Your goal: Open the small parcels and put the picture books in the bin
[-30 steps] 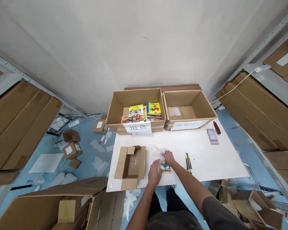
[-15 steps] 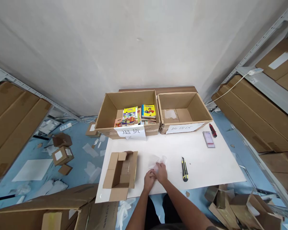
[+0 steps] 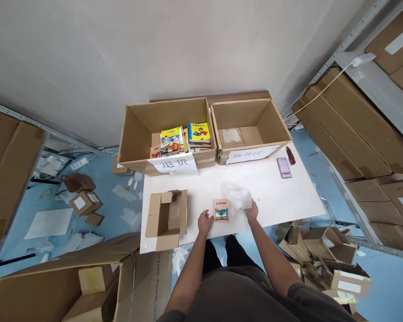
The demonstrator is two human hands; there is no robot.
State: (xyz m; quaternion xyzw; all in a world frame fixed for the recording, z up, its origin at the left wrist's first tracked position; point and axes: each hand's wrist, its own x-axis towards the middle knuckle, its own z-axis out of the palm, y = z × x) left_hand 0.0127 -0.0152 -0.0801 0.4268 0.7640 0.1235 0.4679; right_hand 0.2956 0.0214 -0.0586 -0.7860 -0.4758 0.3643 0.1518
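A small pink book (image 3: 221, 210) with a tree picture on its cover lies face up near the table's front edge. Just left of it is my left hand (image 3: 204, 222), its fingers loosely curled and apart with nothing in them. Whether it touches the book's edge I cannot tell. To the book's right, my right hand (image 3: 251, 212) grips the edge of a crumpled, translucent white wrapping sheet (image 3: 241, 197). The yellow-and-black utility knife does not show; the sheet or my right hand may cover it.
An opened small carton (image 3: 150, 222) stands left on the white table (image 3: 201, 181). Behind are a large box (image 3: 134, 129) with several books and another large box (image 3: 275, 127), both with paper labels. A red cutter (image 3: 290, 155) and a pixelated item (image 3: 284, 167) lie right.
My hands have moved apart, the right one pulling the white wrapping rightward. The pink book now lies uncovered between them. The utility knife is out of sight, and the view has shifted.
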